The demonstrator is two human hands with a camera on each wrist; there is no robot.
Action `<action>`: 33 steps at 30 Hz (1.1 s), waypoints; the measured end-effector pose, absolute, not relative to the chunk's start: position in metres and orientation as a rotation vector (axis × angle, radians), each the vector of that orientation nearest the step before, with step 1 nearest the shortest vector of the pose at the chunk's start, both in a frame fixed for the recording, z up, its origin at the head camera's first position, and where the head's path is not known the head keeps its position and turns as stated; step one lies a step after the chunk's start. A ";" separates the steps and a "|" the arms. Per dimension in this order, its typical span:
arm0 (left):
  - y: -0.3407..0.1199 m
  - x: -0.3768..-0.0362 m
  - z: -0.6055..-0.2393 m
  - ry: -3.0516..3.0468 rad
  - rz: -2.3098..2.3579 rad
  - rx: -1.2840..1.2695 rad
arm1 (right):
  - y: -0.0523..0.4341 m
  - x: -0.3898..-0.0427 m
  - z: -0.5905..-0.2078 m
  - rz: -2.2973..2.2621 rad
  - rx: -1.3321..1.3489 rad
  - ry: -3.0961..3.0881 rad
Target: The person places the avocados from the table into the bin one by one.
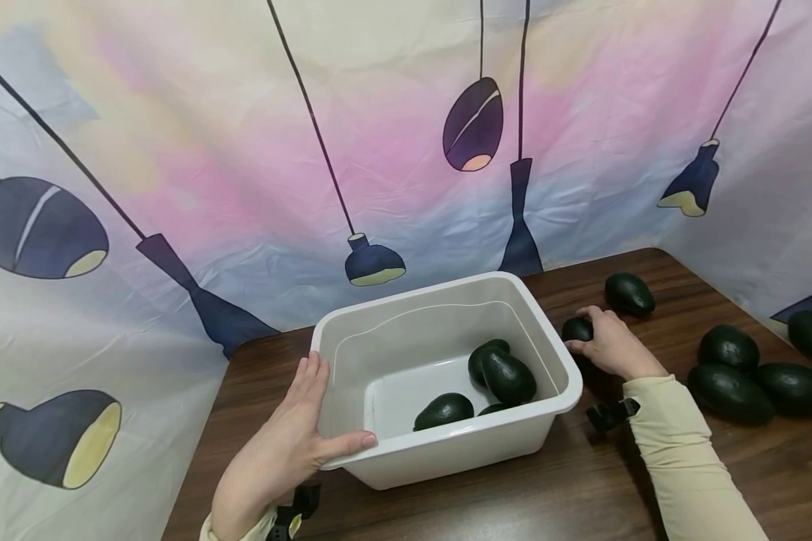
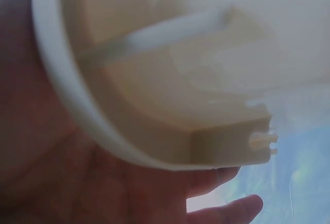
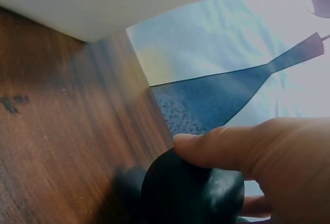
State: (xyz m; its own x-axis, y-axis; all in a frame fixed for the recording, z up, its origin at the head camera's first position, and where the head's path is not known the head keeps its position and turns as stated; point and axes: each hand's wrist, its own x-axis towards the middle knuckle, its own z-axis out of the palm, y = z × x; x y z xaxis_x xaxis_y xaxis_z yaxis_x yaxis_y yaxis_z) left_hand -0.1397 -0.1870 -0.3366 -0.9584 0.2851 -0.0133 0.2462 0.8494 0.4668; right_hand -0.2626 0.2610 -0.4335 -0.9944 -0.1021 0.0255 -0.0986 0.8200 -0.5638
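Observation:
My right hand (image 1: 612, 344) grips a dark green avocado (image 1: 577, 329) just right of the white plastic bin (image 1: 440, 458). In the right wrist view, the thumb lies over this avocado (image 3: 193, 190), and its shadow falls on the wood. Whether it touches the table I cannot tell. My left hand (image 1: 286, 421) rests on the bin's near left corner, fingers straight along the left rim and thumb on the front rim. Inside the bin lie several avocados (image 1: 509, 377), mostly to the right, one partly hidden by the front wall.
Another avocado (image 1: 629, 294) lies behind my right hand on the brown wooden table (image 1: 622, 481). Several more avocados (image 1: 731, 393) are grouped at the table's right side. A patterned cloth (image 1: 406, 188) with printed lamps hangs behind the table.

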 end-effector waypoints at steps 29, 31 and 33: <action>-0.186 -0.138 -0.336 2.958 0.745 0.445 | 0.267 -0.231 -0.373 -1.498 -0.019 3.124; -0.186 -0.138 -0.336 2.956 0.748 0.442 | 0.268 -0.228 -0.369 -1.584 -0.012 3.117; -0.185 -0.138 -0.336 2.954 0.751 0.441 | 0.268 -0.227 -0.365 -1.664 0.010 3.116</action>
State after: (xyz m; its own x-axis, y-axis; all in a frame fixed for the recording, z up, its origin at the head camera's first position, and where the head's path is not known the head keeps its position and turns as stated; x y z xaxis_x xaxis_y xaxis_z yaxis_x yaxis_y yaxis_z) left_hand -0.1379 -0.1855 -0.3356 -0.9571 0.2894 0.0100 0.2591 0.8403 0.4762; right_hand -0.2266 0.2678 -0.3651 -0.9246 0.1844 0.3334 -0.1745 0.5728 -0.8009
